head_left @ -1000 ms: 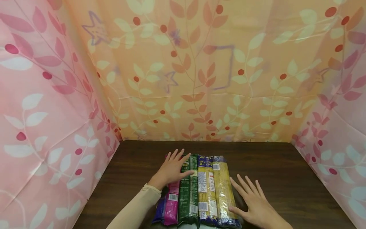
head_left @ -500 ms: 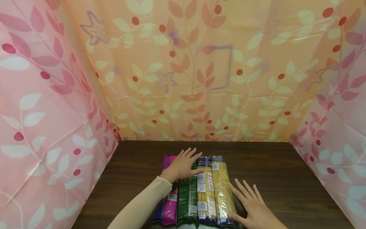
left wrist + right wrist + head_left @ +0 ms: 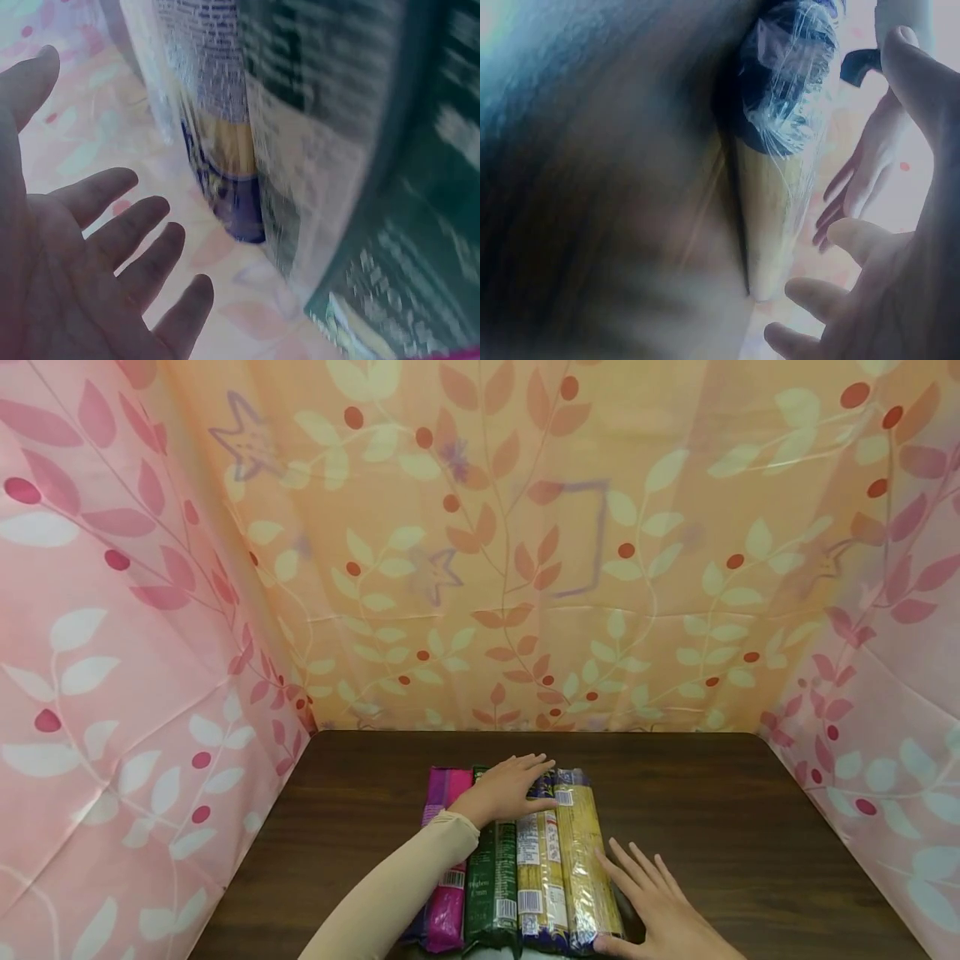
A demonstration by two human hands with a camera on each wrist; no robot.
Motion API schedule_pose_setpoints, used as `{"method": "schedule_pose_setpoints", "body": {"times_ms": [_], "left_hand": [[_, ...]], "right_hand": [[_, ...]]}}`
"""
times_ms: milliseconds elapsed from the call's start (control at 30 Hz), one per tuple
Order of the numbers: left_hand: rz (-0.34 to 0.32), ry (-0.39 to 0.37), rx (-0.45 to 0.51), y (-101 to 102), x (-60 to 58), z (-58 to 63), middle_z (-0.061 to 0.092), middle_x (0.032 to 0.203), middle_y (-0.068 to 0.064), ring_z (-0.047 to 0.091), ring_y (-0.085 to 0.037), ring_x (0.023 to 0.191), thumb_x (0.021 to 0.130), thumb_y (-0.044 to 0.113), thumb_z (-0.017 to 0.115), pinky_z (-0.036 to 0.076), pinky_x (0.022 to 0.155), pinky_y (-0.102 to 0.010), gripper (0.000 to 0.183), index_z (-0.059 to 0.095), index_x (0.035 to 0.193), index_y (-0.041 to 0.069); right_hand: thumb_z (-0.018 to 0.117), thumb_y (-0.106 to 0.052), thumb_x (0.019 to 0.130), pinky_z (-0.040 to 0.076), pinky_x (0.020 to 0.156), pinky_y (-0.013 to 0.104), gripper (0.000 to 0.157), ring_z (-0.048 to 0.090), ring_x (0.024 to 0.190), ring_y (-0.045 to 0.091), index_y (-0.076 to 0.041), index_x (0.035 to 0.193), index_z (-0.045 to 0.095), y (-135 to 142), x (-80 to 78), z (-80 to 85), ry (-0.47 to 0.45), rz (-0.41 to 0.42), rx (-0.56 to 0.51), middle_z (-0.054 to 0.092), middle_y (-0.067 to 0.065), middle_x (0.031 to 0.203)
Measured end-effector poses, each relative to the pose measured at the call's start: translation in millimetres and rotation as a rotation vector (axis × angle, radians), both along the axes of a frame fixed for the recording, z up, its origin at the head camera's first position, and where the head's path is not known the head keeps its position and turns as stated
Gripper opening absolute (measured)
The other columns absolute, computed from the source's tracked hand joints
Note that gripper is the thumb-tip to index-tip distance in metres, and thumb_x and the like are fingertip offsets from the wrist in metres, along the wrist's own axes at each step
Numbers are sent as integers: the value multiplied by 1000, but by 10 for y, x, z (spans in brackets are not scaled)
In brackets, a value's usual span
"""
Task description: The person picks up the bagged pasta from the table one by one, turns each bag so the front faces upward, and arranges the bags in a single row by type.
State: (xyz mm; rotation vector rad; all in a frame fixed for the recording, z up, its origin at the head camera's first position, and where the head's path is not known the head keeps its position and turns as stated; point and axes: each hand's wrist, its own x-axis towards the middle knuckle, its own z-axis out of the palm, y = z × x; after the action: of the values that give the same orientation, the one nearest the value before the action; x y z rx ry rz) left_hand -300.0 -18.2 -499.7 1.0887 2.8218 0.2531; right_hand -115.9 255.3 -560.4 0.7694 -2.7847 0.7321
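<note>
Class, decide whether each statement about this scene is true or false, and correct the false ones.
1. The green packet lies next to the pink packet. True.
2. The right hand grips the green packet. False: it is beside the rightmost packet, its fingers not curled round anything.
3. A cream sleeve covers the left forearm. True.
4. The table is white. False: it is dark brown.
5. The backdrop has a leaf pattern. True.
</note>
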Motion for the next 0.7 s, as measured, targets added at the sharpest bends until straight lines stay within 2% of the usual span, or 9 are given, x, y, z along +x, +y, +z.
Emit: {"method": "schedule_pose_setpoints", "body": {"times_ms": [33,67,133,200,267,367,567,700], "left_hand": [[-3,-10,2,28,-9,-8,32,175,-3,29,-21,162,104,72,51,22,131,-44,83,32,171,25],[-7,-23,5,52,-18,-20,32,175,-3,30,-21,161,105,71,52,22,131,-44,83,33,171,24],[-13,-42,12,97,-30,-50,33,175,-4,31,-22,161,104,70,54,24,131,-44,84,34,170,22],[-22,-64,22,135,-41,-76,33,175,-4,31,-25,161,104,68,55,26,130,-45,84,35,170,21],[-31,-87,35,175,-51,-97,32,175,-4,31,-28,161,104,67,56,27,130,-46,84,35,170,20],[-40,-109,47,232,-69,-122,31,176,-3,30,-29,161,104,67,57,28,129,-47,85,34,171,19],[-16,-134,28,344,-103,-161,34,174,1,33,-24,160,103,69,57,31,128,-44,87,33,171,20],[27,-155,-3,413,-123,-186,38,172,1,34,-24,159,102,72,54,32,128,-43,89,31,171,21]], "right_hand": [[77,-69,89,-16,130,45,99,39,146,60,-21,168,41,0,-1,-3,-10,6,-5,39,24,168],[77,-69,89,-12,131,51,99,39,146,60,-21,168,41,-1,-2,-1,-20,11,-5,39,24,168],[77,-70,88,2,129,66,101,41,146,60,-21,168,40,-4,-8,-3,-33,25,7,40,25,167],[76,-71,89,20,118,79,102,42,144,60,-20,169,39,-4,-10,-3,-48,40,20,40,26,167],[76,-71,89,31,104,85,103,44,141,62,-20,170,36,-3,-11,5,-71,51,26,41,27,166],[77,-69,89,34,101,87,106,44,140,65,-21,171,31,4,-15,11,-116,71,18,38,29,166],[85,-73,79,36,100,86,123,43,141,64,-24,174,24,1,-35,26,-206,95,17,32,31,169],[85,-74,77,37,102,85,125,45,140,62,-22,173,24,-12,-42,36,-199,107,26,32,31,169]]}}
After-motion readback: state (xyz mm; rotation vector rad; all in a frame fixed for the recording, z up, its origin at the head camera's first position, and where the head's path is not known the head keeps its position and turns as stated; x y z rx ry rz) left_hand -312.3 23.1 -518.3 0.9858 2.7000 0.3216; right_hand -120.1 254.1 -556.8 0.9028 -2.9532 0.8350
